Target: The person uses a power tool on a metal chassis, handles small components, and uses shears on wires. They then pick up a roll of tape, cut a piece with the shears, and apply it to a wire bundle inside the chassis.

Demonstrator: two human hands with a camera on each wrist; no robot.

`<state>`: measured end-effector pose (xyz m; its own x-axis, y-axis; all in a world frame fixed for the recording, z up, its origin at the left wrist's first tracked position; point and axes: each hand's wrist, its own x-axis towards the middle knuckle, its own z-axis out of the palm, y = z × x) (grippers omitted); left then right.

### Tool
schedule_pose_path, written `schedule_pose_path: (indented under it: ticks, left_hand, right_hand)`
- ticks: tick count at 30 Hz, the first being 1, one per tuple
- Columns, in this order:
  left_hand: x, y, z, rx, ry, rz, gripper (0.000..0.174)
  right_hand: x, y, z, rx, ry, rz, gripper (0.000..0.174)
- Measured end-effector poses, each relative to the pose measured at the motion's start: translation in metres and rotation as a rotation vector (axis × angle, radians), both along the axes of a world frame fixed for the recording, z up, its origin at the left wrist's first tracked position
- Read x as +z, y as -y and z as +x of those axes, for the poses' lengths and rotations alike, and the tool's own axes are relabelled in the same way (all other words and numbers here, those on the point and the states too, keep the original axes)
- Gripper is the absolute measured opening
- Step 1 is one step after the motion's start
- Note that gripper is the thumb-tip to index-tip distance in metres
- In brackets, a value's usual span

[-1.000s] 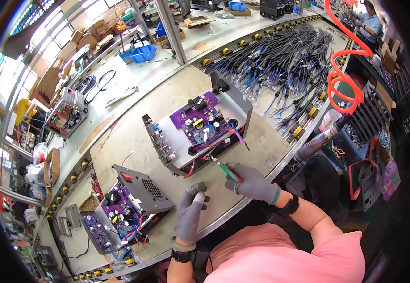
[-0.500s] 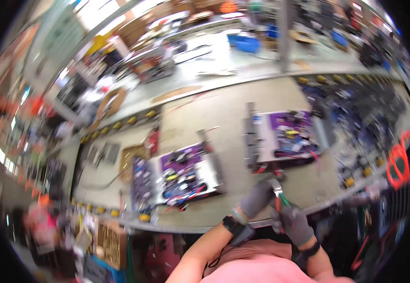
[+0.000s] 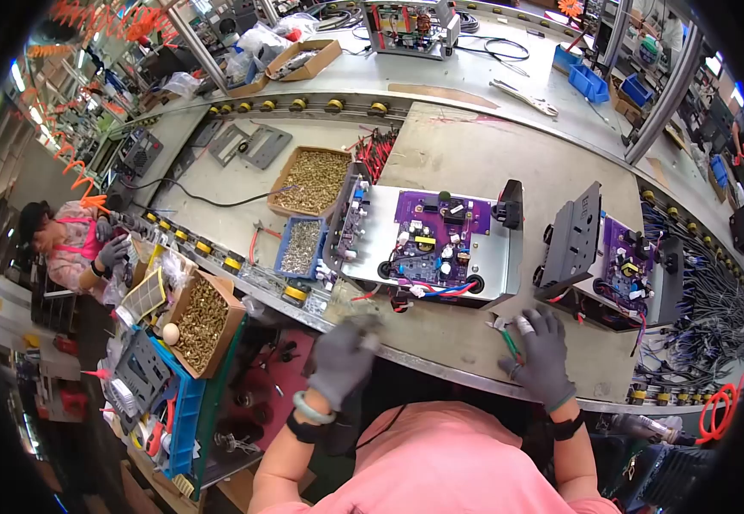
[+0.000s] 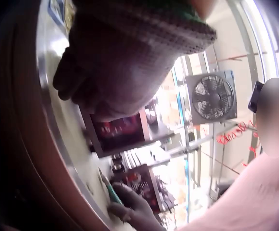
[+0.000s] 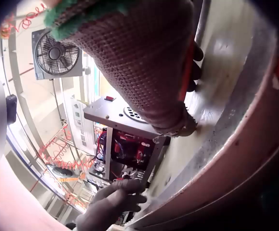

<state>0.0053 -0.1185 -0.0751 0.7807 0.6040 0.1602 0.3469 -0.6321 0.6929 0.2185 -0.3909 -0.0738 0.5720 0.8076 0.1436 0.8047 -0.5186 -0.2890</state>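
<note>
My right hand point(image 3: 545, 353) grips green-handled pliers point(image 3: 511, 343) above the bench point(image 3: 440, 336); my left hand point(image 3: 340, 361) looks empty, fingers loose. Beyond, opened metal boxes stand left point(image 3: 442, 242) and right point(image 3: 579, 242). Probably mid-wiring; next likely calls for steadying wires point(image 3: 442, 292).

The right hand point(image 5: 139, 67), big and close in a bumpy glove, grips a red handle point(image 5: 187, 72) by the bench point(image 5: 221, 72). A grey metal box point(image 5: 101, 109) with round holes sits near the gloved left hand point(image 5: 108, 207).
</note>
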Motion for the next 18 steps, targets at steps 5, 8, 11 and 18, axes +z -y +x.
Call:
schedule_pose_path:
  ticks: [5,8,11,18]
  left_hand:
    - [-0.02,-0.063,0.006,0.166,0.195,-0.026,0.055]
    - [-0.029,-0.086,0.033,-0.078,-0.051,-0.23,0.082]
    - [-0.057,-0.082,0.051,-0.14,0.219,-0.749,0.082]
    - [-0.044,-0.058,0.06,-0.119,0.301,-0.698,0.077]
  right_hand:
    - [0.014,-0.012,0.009,0.052,-0.068,0.13,0.055]
    - [0.027,-0.01,0.01,0.055,-0.096,0.182,0.047]
    - [0.029,-0.001,0.011,0.052,-0.086,0.221,0.043]
    - [0.054,-0.009,0.016,0.05,-0.07,0.346,0.034]
